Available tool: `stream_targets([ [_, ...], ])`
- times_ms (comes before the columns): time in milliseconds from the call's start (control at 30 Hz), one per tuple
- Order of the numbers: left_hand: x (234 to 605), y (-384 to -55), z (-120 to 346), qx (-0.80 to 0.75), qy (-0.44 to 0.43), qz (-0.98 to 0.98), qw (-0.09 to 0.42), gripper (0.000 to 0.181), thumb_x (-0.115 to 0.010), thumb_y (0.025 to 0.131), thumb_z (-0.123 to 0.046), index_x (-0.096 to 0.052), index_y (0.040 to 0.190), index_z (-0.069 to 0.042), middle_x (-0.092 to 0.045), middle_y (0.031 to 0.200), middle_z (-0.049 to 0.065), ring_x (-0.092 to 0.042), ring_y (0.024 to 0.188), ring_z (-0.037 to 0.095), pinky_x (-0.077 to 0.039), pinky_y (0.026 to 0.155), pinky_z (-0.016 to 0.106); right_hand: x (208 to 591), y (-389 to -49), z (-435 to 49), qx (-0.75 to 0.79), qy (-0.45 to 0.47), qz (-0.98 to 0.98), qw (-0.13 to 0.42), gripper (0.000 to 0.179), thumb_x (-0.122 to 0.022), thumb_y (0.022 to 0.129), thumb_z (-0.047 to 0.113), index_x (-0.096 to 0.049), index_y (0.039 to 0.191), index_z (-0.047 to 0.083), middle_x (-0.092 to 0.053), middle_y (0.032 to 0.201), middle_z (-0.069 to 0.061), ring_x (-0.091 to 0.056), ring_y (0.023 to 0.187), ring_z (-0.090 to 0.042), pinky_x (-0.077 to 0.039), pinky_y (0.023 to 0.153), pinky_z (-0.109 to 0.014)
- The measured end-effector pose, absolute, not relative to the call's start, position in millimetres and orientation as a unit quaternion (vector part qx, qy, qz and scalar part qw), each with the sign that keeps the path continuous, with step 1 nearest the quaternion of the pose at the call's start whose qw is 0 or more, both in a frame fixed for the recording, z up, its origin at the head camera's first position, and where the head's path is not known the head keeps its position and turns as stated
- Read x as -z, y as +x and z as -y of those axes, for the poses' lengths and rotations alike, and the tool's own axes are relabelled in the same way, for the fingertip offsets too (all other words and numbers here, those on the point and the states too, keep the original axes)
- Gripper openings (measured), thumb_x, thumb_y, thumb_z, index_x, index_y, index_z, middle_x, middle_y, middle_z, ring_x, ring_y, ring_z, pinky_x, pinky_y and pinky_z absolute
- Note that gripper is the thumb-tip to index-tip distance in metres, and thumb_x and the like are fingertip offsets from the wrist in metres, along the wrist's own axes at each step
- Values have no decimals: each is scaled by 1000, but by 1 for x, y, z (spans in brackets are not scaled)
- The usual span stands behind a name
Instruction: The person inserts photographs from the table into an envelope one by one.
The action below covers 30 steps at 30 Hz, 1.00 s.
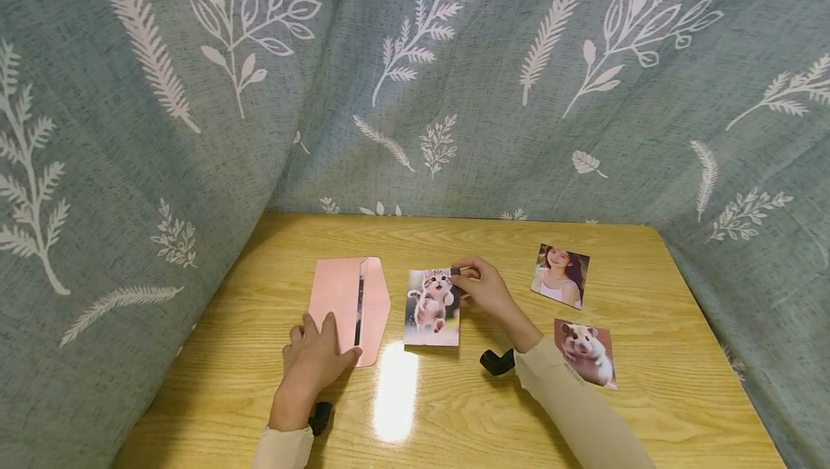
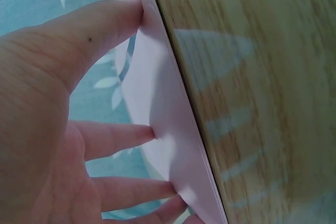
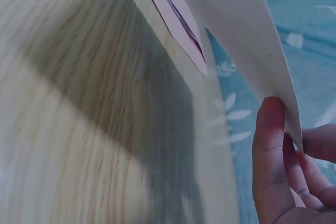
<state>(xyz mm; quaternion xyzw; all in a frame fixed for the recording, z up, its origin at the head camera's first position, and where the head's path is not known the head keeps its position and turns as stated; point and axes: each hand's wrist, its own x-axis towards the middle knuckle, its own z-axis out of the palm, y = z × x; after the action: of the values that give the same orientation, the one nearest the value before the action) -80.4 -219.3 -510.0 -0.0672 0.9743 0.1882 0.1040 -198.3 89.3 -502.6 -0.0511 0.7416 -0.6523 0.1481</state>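
Observation:
A pink envelope (image 1: 332, 289) lies at the left with its flap unfolded to the right; a dark picture edge shows in its slit. My left hand (image 1: 314, 357) rests on the envelope's lower part, fingers extended, the thumb at its bottom edge by the slit. In the left wrist view, straight fingertips touch the pink paper (image 2: 163, 93). To the right of the envelope, my right hand (image 1: 488, 292) pinches a kitten photo (image 1: 424, 328) by its upper right corner. The right wrist view shows this photo's pale back (image 3: 247, 35) raised above the table, casting a shadow.
On the right lie two more photos, one of a person in a white top (image 1: 551, 289) and one of a hamster (image 1: 599, 368) near my right sleeve. The wooden table (image 1: 681, 332) is bordered by a green leaf-patterned curtain (image 1: 493, 159).

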Motion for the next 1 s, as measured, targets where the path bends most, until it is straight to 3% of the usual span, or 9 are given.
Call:
stream_targets([
  [533, 507, -81, 219, -194, -72, -973, 102, 90, -75, 85, -47, -37, 149, 3, -14, 150, 47, -21, 133, 65, -27, 97, 77, 512, -222, -31, 667, -16, -725, 168, 34, -64, 98, 5, -55, 129, -3, -63, 97, -14, -61, 65, -18, -54, 55, -32],
  [1000, 508, -80, 221, -189, -67, -975, 99, 90, -76, 84, -48, -38, 148, 3, -15, 149, 48, -24, 131, 66, -28, 96, 77, 522, -227, 2, 667, -5, -722, 182, 31, -64, 96, 4, -56, 126, -2, -64, 97, -14, -63, 69, -19, -57, 54, -32],
])
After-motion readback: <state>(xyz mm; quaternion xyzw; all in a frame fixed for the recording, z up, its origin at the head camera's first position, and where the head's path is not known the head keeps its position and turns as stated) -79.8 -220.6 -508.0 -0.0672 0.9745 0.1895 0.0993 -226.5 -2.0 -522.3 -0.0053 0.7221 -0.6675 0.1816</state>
